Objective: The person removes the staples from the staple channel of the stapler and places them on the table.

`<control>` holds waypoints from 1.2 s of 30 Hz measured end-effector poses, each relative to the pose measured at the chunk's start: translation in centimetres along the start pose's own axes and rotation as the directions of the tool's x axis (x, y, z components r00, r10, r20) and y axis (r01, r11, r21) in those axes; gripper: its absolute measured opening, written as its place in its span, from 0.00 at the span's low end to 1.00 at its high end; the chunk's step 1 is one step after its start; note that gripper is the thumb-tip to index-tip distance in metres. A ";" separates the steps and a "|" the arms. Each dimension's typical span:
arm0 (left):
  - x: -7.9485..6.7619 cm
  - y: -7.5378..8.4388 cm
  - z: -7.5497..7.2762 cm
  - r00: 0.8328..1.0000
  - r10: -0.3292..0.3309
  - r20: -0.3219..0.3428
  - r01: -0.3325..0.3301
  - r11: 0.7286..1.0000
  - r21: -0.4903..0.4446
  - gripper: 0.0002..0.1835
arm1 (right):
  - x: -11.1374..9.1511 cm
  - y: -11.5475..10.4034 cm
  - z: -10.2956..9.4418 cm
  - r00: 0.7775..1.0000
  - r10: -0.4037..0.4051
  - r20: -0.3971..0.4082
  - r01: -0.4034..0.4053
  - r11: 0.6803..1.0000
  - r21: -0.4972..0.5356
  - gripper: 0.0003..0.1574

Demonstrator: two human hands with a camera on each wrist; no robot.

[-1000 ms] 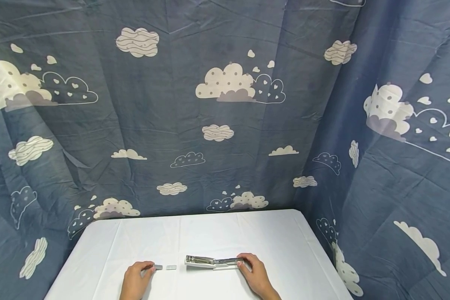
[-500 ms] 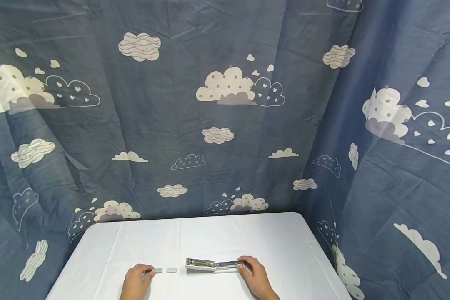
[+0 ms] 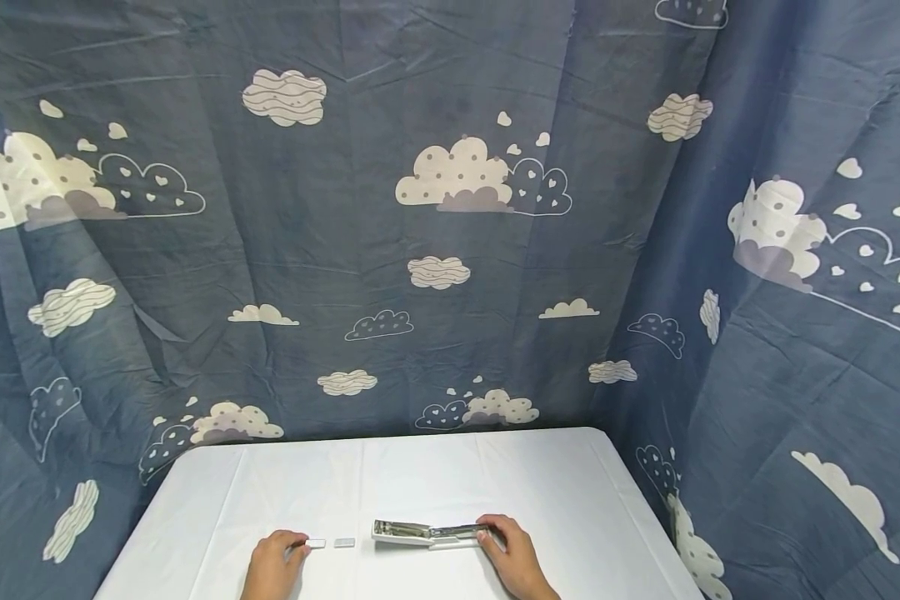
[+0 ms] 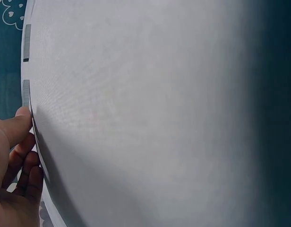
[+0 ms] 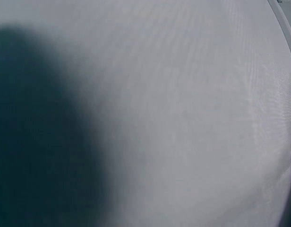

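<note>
Between thumb and fingers, my left hand [image 3: 273, 565] pinches the near end of a short grey strip of staples [image 3: 316, 543]; its fine ridges show in the left wrist view, where the thumb covers one end of the strip [image 4: 26, 92]. A second staple strip [image 3: 344, 542] lies just right of it on the white table. Farther right is a stapler [image 3: 405, 534], swung wide open, its metal inside facing up. My right hand [image 3: 516, 557] grips the stapler's right end, hiding that end. The right wrist view shows mostly the white cloth and a dark blur.
A white cloth covers the table [image 3: 420, 475], with fold lines running across it. Behind and to the right hangs a dark blue curtain [image 3: 360, 250] printed with clouds, close to the table's far edge.
The staple strip in my left hand looks lighter, as though tipped a little. Both hands stay at their places; the whole head view has shifted slightly down.
</note>
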State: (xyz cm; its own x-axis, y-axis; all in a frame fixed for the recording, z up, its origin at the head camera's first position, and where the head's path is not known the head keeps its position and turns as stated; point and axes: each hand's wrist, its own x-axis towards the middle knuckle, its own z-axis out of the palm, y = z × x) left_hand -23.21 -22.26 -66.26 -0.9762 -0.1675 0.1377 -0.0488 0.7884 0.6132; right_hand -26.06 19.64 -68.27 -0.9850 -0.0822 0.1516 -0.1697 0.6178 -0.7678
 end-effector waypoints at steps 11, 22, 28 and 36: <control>-0.1 0.2 -0.5 1.000 -0.026 -0.005 0.026 1.000 -0.012 0.10 | 0.1 -0.4 0.3 1.000 0.001 -0.018 -0.001 1.000 0.014 0.15; -0.2 -0.1 -0.6 0.999 -0.027 0.038 0.028 0.999 -0.021 0.15 | 0.3 -0.3 0.2 1.000 0.012 -0.013 -0.012 1.000 0.009 0.15; -0.4 -0.2 -0.8 0.998 -0.025 0.057 0.025 1.000 -0.007 0.21 | 0.2 -0.3 0.3 1.000 0.011 -0.012 -0.011 1.000 0.011 0.18; -1.5 0.5 -1.3 0.988 -0.046 0.146 0.042 0.999 0.029 0.33 | -0.3 0.1 -0.8 0.998 0.034 -0.053 -0.032 0.999 0.039 0.26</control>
State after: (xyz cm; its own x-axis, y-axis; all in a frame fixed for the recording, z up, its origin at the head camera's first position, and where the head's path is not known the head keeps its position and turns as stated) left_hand -21.50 -22.40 -65.17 -0.9933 -0.1150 -0.0058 -0.0958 0.7974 0.5958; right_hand -25.80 20.37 -67.86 -0.9872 -0.0189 0.1581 -0.1388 0.5890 -0.7961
